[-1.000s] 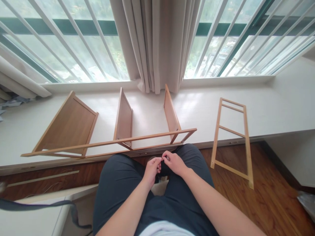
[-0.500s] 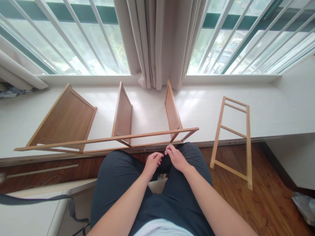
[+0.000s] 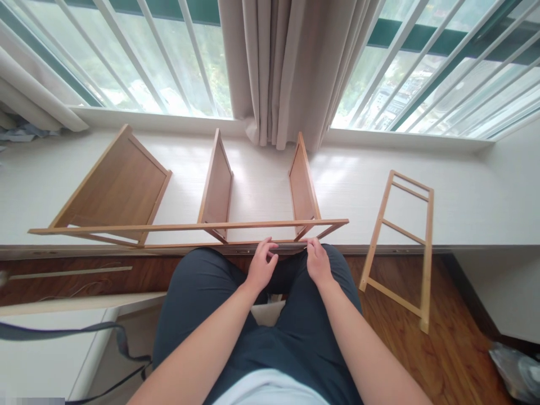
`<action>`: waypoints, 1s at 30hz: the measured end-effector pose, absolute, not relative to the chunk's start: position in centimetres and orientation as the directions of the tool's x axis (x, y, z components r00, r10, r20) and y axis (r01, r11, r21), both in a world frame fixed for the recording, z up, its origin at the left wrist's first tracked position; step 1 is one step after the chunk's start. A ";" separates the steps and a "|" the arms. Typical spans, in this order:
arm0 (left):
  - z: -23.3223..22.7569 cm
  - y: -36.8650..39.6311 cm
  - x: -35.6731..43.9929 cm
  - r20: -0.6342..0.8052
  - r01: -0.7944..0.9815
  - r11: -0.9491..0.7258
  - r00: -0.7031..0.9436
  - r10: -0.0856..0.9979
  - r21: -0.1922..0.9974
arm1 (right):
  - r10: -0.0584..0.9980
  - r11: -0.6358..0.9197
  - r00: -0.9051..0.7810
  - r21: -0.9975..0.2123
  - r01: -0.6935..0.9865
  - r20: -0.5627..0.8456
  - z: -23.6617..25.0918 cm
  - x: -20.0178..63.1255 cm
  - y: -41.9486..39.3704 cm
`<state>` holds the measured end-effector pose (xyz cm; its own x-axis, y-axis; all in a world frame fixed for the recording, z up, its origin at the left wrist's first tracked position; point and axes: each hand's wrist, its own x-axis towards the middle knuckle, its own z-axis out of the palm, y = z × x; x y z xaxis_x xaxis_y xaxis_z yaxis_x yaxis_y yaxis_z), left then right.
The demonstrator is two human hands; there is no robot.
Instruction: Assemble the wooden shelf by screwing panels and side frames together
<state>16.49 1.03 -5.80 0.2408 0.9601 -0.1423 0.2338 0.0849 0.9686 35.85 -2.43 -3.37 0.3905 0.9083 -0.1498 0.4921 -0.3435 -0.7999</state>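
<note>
A half-built wooden shelf point(image 3: 189, 227) lies on its side on the white window ledge point(image 3: 464, 214), with three flat panels standing behind a long side frame. My left hand point(image 3: 261, 265) reaches over my knees, fingers apart, its tips touching the frame's lower rail. My right hand point(image 3: 318, 261) is a short way to the right, its bent fingertips on the same rail near the right-hand panel point(image 3: 301, 185). Whether the right hand pinches anything small is hidden.
A loose ladder-like wooden side frame point(image 3: 399, 250) leans from the ledge down to the wooden floor point(image 3: 455, 349). A beige curtain point(image 3: 291, 67) hangs at the barred window. A dark strap point(image 3: 105, 329) lies across a white surface at lower left, and a plastic bag point(image 3: 517, 365) at lower right.
My hands were together over my lap, pinching something tiny. They have since parted and moved forward onto the shelf frame's lower rail. The camera has tilted slightly.
</note>
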 end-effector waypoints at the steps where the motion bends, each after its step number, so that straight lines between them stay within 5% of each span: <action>1: -6.0 1.3 16.5 -0.138 0.245 0.075 0.252 0.958 0.967 | 0.905 -0.353 0.396 -0.792 0.498 -0.154 -3.6 36.1 -2.1; 9: -7.7 3.7 15.6 -0.053 0.353 -0.040 0.249 0.967 0.935 | 0.902 -0.411 0.371 -0.708 0.574 -0.223 -4.6 36.9 -0.5; 30: -7.9 5.2 12.7 -0.039 0.533 0.006 0.049 0.998 0.846 | 0.973 -0.214 0.055 -0.800 0.561 -0.222 -5.1 35.1 -0.8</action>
